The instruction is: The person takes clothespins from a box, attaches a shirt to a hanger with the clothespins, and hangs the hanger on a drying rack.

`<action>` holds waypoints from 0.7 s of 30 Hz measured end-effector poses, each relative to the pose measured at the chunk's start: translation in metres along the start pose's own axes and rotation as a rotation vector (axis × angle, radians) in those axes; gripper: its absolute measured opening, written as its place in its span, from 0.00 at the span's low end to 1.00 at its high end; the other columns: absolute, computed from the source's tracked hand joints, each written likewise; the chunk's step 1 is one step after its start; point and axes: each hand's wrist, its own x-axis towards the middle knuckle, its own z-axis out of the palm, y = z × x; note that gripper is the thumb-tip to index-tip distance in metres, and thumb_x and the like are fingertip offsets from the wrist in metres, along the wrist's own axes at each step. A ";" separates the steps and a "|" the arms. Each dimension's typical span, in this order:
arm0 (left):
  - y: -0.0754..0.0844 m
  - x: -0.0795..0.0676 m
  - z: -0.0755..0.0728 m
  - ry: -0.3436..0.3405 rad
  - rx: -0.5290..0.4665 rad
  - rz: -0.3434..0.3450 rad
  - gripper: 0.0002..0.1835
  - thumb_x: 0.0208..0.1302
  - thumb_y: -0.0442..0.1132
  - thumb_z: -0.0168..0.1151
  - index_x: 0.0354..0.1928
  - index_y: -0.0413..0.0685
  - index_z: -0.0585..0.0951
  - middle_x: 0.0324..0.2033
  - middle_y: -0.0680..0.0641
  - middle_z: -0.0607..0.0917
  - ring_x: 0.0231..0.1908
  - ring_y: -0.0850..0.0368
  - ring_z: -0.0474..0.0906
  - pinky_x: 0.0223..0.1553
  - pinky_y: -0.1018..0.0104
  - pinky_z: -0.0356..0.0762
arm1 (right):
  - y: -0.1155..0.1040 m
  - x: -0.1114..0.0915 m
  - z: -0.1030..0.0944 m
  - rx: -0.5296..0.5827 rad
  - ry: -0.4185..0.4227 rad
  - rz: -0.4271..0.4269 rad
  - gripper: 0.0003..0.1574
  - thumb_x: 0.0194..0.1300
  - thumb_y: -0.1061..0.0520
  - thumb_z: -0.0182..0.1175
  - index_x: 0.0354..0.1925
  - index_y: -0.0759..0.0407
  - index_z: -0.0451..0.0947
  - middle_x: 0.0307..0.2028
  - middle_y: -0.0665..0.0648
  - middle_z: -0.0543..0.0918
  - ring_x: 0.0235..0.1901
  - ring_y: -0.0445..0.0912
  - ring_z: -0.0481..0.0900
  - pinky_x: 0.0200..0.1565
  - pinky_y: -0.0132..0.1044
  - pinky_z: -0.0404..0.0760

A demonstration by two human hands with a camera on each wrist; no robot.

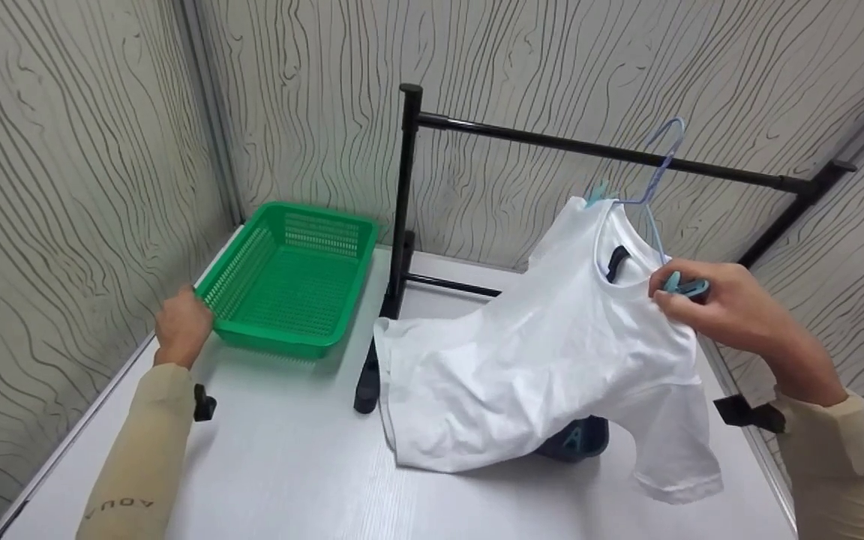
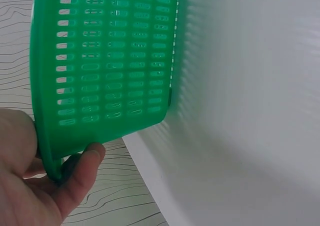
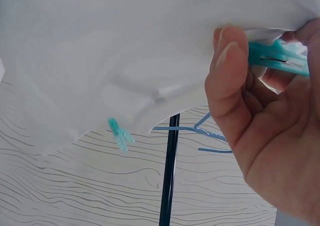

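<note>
A white T-shirt hangs tilted on a blue wire hanger, hooked over the black rack bar. With curled fingers, my right hand pinches the shirt's shoulder. A teal clothespin sits at that shoulder, between fingers and thumb; whether it is clipped there cannot be told. Another teal clothespin is on the opposite shoulder. Far to the left, my left hand grips the near left corner rim of a green plastic basket, its thumb under the lip. Nothing shows inside the basket.
Partly hidden below the shirt, a small dark blue container has teal clothespins in it. The rack's black foot rests on the white table. Wood-patterned walls close off the back and sides.
</note>
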 end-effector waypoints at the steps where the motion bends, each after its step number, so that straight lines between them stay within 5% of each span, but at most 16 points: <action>1: 0.000 0.000 0.000 -0.001 -0.001 0.000 0.19 0.67 0.34 0.39 0.56 0.28 0.66 0.40 0.29 0.77 0.34 0.40 0.75 0.32 0.47 0.73 | 0.000 0.001 0.000 0.000 0.002 0.012 0.15 0.53 0.66 0.59 0.31 0.45 0.79 0.19 0.44 0.72 0.17 0.35 0.66 0.21 0.26 0.65; 8: 0.001 0.002 0.002 0.025 0.008 -0.014 0.20 0.68 0.34 0.34 0.54 0.28 0.68 0.37 0.30 0.78 0.27 0.46 0.71 0.26 0.52 0.71 | -0.006 0.010 0.004 -0.007 0.007 0.011 0.13 0.56 0.64 0.59 0.31 0.44 0.78 0.18 0.45 0.71 0.16 0.35 0.65 0.20 0.27 0.65; 15: 0.009 0.001 0.006 -0.014 -0.038 -0.032 0.23 0.70 0.36 0.33 0.61 0.29 0.63 0.46 0.30 0.76 0.38 0.42 0.74 0.40 0.46 0.73 | -0.011 0.027 0.015 0.017 0.030 -0.010 0.12 0.57 0.64 0.58 0.31 0.44 0.78 0.19 0.46 0.71 0.17 0.36 0.65 0.21 0.28 0.65; 21: 0.013 0.001 0.007 -0.010 -0.035 -0.010 0.22 0.70 0.37 0.34 0.60 0.30 0.64 0.47 0.30 0.75 0.40 0.39 0.74 0.41 0.44 0.72 | -0.017 0.040 0.024 0.043 0.027 0.001 0.11 0.57 0.63 0.58 0.32 0.44 0.78 0.18 0.46 0.70 0.17 0.37 0.65 0.20 0.29 0.65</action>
